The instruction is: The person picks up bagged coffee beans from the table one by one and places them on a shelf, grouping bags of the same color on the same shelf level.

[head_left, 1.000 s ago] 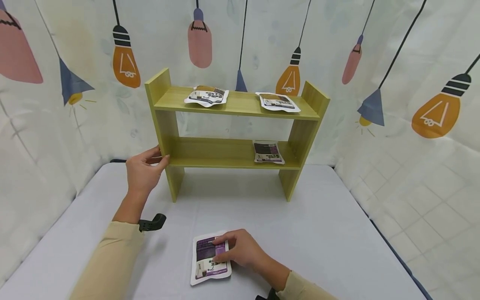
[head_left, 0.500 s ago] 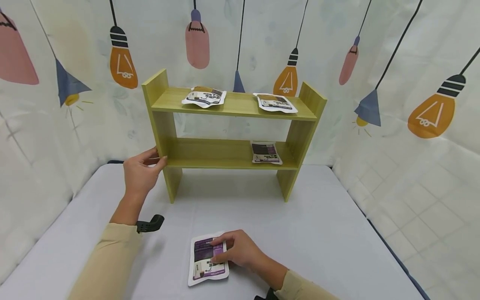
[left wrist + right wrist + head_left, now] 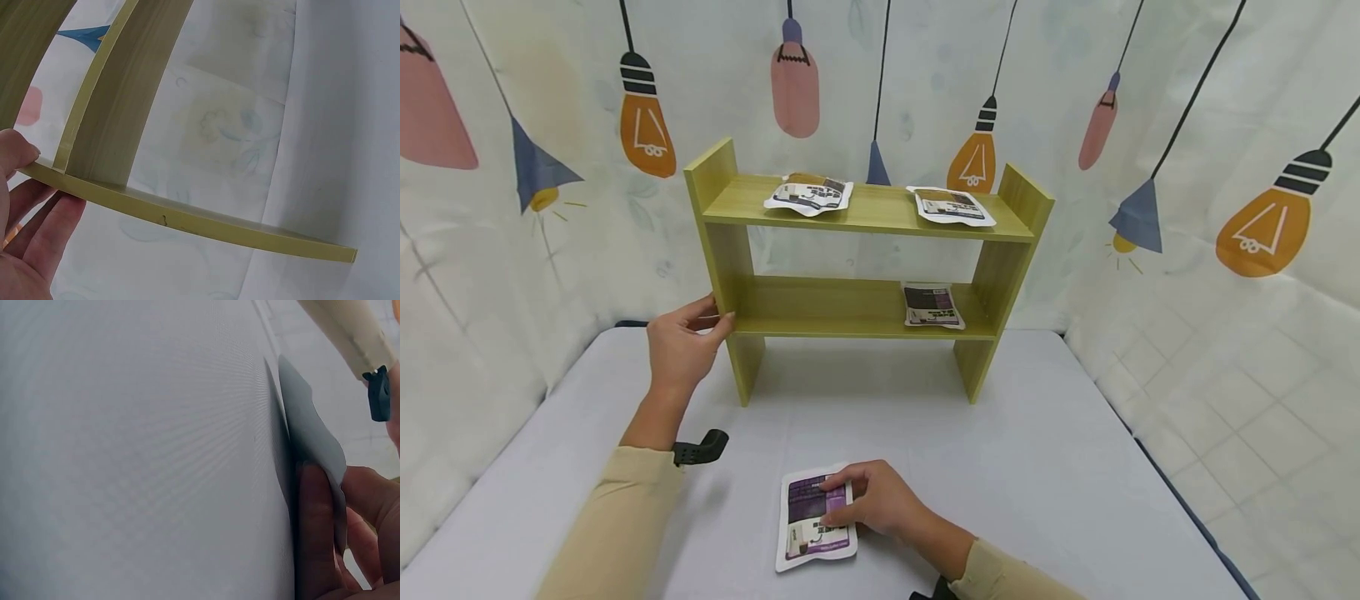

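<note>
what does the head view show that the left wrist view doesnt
Only the head view shows the right hand pinching the purple packet on the table, three packets on the shelves, and the lamp-print curtain.

Only the left wrist view shows, close up, the thumb on top of the shelf's front edge and the fingers beneath it.

Both show the left hand gripping the green wooden shelf.

Matt wood-grain shelf (image 3: 865,307), glossy plastic pouch (image 3: 815,517), smooth grey cloth tabletop (image 3: 1037,467)
</note>
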Demonstrator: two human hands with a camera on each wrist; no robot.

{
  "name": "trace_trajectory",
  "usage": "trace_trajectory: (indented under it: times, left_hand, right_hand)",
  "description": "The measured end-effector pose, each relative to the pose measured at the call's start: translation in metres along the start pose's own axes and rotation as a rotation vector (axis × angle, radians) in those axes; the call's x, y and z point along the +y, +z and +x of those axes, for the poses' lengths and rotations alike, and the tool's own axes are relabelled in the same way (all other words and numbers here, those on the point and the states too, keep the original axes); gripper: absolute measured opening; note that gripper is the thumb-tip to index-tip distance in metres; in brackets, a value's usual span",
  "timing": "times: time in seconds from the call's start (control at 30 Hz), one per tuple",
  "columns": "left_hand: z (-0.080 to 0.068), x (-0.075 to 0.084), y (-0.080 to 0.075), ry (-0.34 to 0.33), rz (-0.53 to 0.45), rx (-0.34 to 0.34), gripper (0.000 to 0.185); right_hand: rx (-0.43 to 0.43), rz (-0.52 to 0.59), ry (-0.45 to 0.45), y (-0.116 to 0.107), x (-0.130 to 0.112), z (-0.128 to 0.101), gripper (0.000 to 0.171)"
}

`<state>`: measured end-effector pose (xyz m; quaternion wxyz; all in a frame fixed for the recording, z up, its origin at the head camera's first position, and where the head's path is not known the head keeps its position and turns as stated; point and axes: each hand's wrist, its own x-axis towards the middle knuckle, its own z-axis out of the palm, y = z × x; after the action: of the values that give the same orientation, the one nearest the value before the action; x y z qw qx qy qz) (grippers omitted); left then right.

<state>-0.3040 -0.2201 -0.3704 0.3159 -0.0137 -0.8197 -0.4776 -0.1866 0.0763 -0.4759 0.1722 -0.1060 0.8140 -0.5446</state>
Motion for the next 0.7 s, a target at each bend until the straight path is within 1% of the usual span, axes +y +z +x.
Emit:
trace_trajectory:
  times: [0.13,0.4,0.5,0.7]
  left_hand:
    - [0.0002,-0.0006,-0.0007,0.002,-0.005,-0.003,0.041]
    - [-0.0006,-0.0004,0.0,0.009,0.015,0.005,0.041]
    - [-0.0004,-0.0005,0.0001,0.002,0.016,0.002,0.041]
    - [-0.0005,-0.0001,-0.0012,0.008,-0.001,-0.009,0.041]
  right_hand:
    - [0.004,-0.013,0.012,0.0006,-0.0002,0.0003,0.037]
    - [-0.002,0.004,0.025,0.0002,-0.0004,-0.0001,0.038]
    - [-0.011,0.027,0.028,0.0,-0.0004,-0.0006,0.038]
    - [-0.043,0.122,0.034,-0.0019,-0.0005,0.0002,0.04]
